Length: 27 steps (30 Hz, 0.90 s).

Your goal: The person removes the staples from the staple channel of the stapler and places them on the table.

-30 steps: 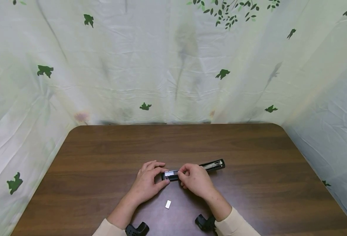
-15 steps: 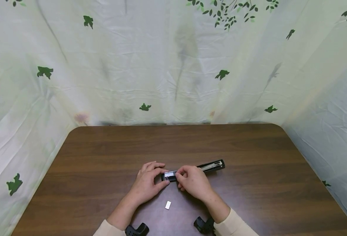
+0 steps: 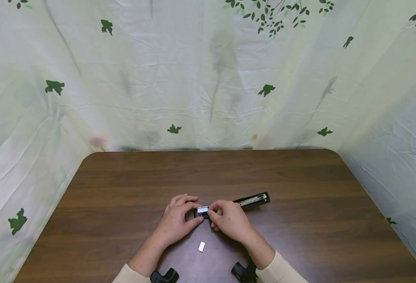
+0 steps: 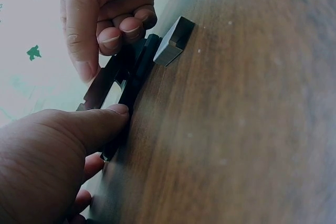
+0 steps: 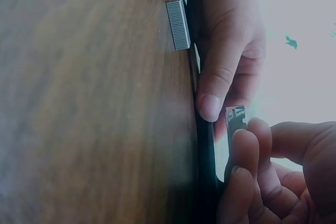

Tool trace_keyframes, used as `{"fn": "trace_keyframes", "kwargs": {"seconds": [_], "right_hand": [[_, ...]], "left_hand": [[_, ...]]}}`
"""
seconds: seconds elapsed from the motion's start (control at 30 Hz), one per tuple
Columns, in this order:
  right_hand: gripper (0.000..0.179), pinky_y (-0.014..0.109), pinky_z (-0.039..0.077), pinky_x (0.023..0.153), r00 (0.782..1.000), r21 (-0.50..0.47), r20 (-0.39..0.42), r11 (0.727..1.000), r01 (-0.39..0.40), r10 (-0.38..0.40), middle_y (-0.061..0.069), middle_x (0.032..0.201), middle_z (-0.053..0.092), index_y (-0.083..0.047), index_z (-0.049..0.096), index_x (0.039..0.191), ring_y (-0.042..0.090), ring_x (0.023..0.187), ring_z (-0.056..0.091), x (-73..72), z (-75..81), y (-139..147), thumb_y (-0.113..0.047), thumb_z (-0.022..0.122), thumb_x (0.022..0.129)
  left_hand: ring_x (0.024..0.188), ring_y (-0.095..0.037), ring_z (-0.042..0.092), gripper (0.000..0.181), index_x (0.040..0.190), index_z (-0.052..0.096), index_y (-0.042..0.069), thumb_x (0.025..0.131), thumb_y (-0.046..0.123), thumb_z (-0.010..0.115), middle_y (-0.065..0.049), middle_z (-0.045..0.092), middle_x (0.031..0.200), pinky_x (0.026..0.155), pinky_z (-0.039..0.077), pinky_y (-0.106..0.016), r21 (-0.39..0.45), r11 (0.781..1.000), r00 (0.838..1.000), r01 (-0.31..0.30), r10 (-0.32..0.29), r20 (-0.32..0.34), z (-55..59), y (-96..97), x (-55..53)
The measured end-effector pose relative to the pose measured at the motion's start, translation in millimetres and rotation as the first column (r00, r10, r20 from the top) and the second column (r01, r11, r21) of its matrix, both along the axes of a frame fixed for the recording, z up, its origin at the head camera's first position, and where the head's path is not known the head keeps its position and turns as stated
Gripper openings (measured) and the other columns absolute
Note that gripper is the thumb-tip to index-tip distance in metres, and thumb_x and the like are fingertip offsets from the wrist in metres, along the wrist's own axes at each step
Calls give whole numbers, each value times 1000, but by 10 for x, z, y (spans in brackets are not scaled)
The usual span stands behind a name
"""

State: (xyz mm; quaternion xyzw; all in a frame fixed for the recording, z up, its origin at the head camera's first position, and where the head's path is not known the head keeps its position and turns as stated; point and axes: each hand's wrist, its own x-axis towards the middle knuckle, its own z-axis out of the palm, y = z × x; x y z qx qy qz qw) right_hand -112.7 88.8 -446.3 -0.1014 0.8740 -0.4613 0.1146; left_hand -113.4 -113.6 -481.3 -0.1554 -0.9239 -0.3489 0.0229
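From the head view, I saw an opened black stapler [image 3: 253, 200] slanting across the brown wooden table [image 3: 123, 188], with the person's left hand [image 3: 176, 220] at its left end: thumb and forefinger gripped it on either side, with only the stapler's own width between them. The right hand [image 3: 232, 221] sat just beside, thumb and fingertips pinched nearly together on the metal rail [image 3: 202, 210], hiding the stapler's middle. A short strip of staples [image 3: 201, 247] lay on the near side, clear of both hands (a pale little thing, easily overlooked), and a leaf-printed curtain [image 3: 158, 78] hung behind. In the left wrist view, the left thumb pressed the black base [image 4: 137, 77], and a gap showed between that and the rail. In the right wrist view, the right fingers curled round the rail, its shiny end showing past them; the staples showed fine ridges.
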Motion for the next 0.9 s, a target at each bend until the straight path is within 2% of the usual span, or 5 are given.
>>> {"fn": "trace_keyframes", "kwargs": {"seconds": [0.3, 0.53, 0.9], "right_hand": [[8, 23, 46, 48, 999, -26, 26, 999, 21, -20, -5, 60, 67, -10, 71, 95, 9, 53, 64, -11, -21, 1, -16, 67, 98], [11, 22, 44, 48, 997, -74, 65, 996, 41, -36, -5, 61, 67, -9, 72, 96, 9, 53, 63, -25, -45, -2, -18, 65, 99], [12, 23, 47, 49, 991, -176, 117, 981, 81, -61, -2, 62, 67, -7, 70, 99, 10, 53, 62, -4, -83, -62, -19, 66, 99]], "left_hand": [[143, -30, 43, 27, 111, 76, 27, 86, 31, 83, 5, 63, 138, 115, 32, -62, -9, 1000, 1000, -2, 1, -2, -11, -2, -5], [143, -30, 43, 27, 111, 76, 27, 85, 30, 83, 5, 64, 138, 115, 32, -62, -9, 1000, 1000, 0, 0, -6, -5, -1, -1], [142, -30, 43, 27, 111, 76, 27, 85, 30, 83, 4, 64, 137, 114, 33, -62, -11, 1000, 1000, 6, -6, -15, -5, -1, -1]]}}
